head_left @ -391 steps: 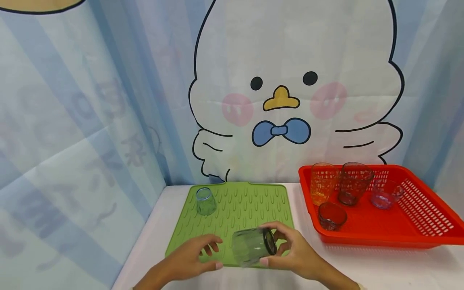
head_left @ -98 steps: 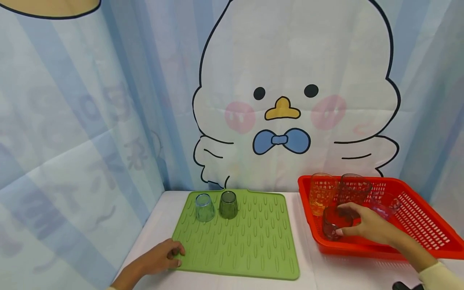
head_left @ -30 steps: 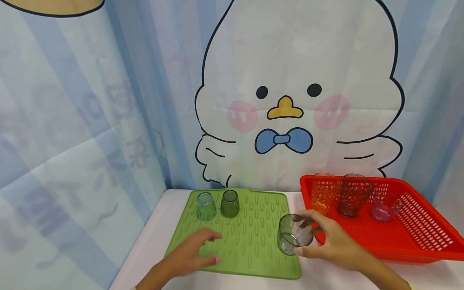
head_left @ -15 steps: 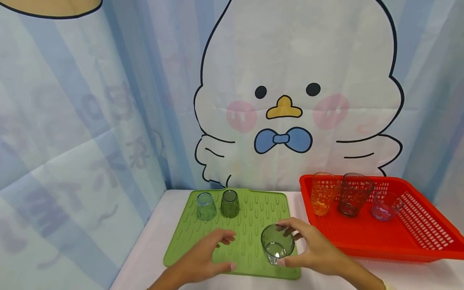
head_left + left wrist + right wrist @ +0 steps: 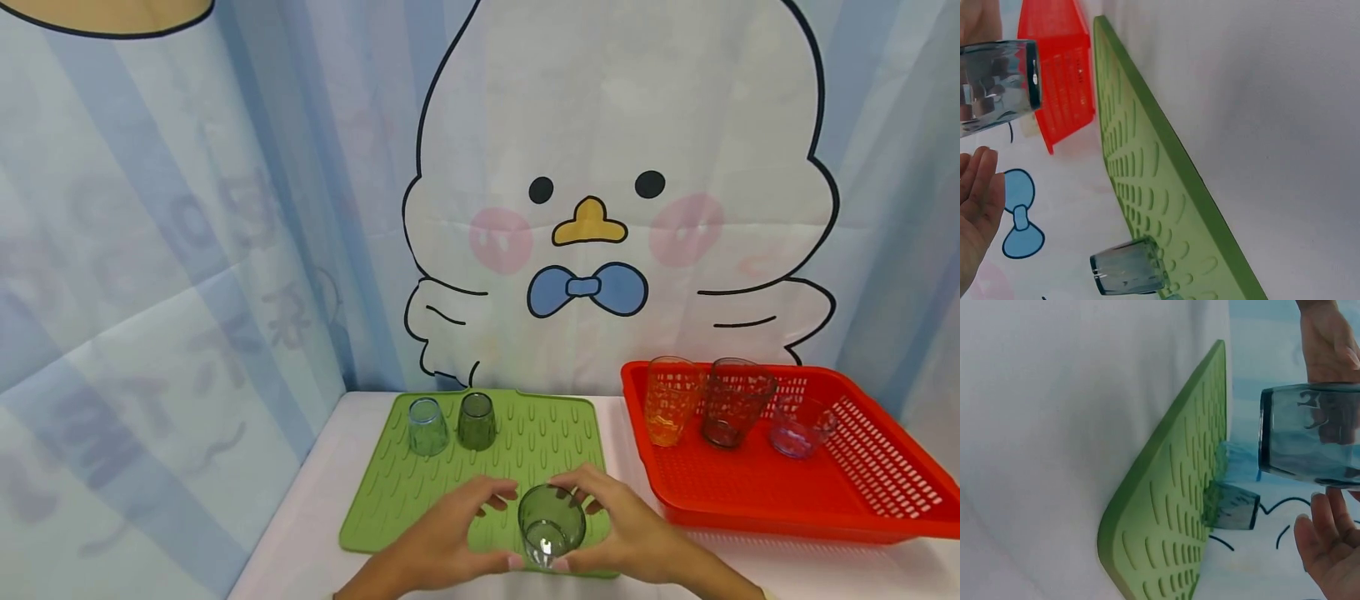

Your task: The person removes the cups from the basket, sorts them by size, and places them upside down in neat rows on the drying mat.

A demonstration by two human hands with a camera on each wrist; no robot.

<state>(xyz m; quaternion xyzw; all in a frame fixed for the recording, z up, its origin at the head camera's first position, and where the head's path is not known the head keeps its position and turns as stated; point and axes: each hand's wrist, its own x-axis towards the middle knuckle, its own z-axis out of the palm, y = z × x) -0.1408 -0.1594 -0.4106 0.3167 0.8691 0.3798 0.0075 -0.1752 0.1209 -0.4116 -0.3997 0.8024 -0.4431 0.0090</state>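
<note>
Over the near part of the green drying mat (image 5: 420, 492), my right hand (image 5: 637, 533) pinches a grey-tinted drinking glass (image 5: 551, 525) between thumb and fingers. The glass is upright, its mouth facing up, and it hangs above the mat in the left wrist view. Just to its left is my left hand (image 5: 442, 537), thumb and fingers spread toward the glass; in the left wrist view a gap shows between its fingertips (image 5: 988, 159) and the glass. At the mat's back left stand a bluish glass (image 5: 427, 429) and a dark grey glass (image 5: 476, 423), both upside down.
To the right sits a red plastic basket (image 5: 750, 500). It holds an orange glass (image 5: 667, 408), a tall dark glass (image 5: 735, 404) and a low purple glass cup (image 5: 801, 429). A printed curtain (image 5: 585, 108) hangs behind the white table (image 5: 300, 533).
The dark grey glass was set upside down on the mat. My right hand then took another grey glass from the basket and brought it left over the mat, as my left hand moved toward it.
</note>
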